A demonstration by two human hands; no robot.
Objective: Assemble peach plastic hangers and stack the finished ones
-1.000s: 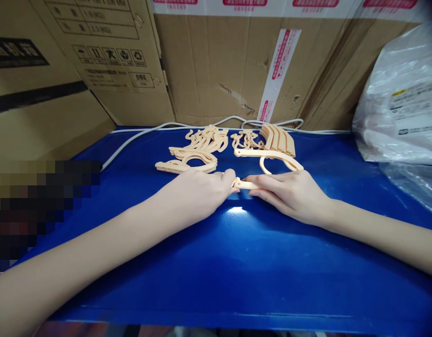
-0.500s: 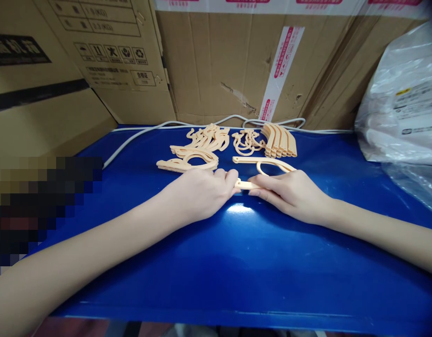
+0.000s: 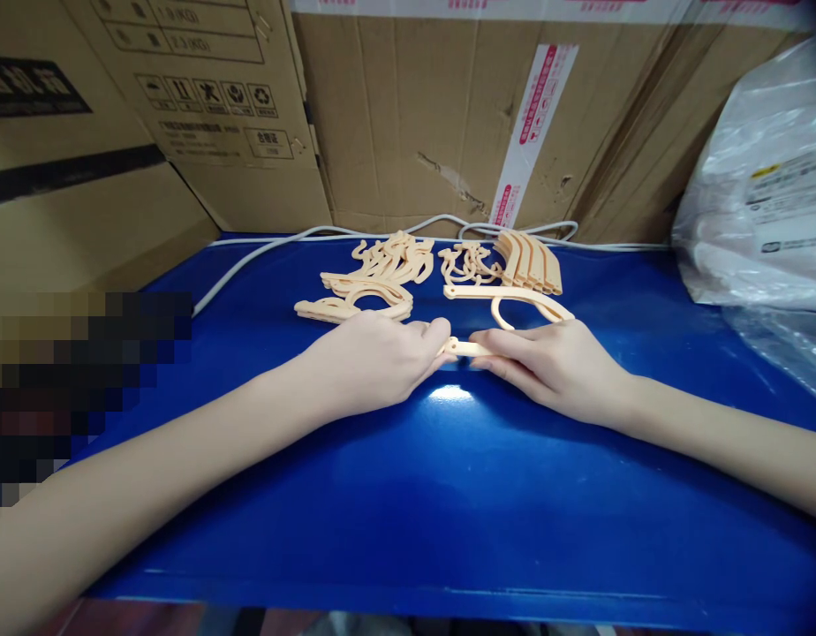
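Observation:
My left hand [image 3: 374, 360] and my right hand [image 3: 557, 364] meet at the middle of the blue table [image 3: 448, 503], both pinched on one peach plastic hanger piece [image 3: 464, 348]. Its hooked arm [image 3: 520, 302] rises behind my right hand. Just beyond my left hand lies a pile of similar peach pieces [image 3: 372, 283]. A second group, with hooks and a row of stacked bars [image 3: 514, 263], lies beyond my right hand.
Cardboard boxes [image 3: 408, 115] wall off the back and left of the table. A white cable [image 3: 275, 247] runs along the back edge. A clear plastic bag [image 3: 759, 194] sits at the right. A blurred patch covers the left side.
The hooked arm of the held piece dipped lower half a second ago and now stands back up. Both hands stay in nearly the same place.

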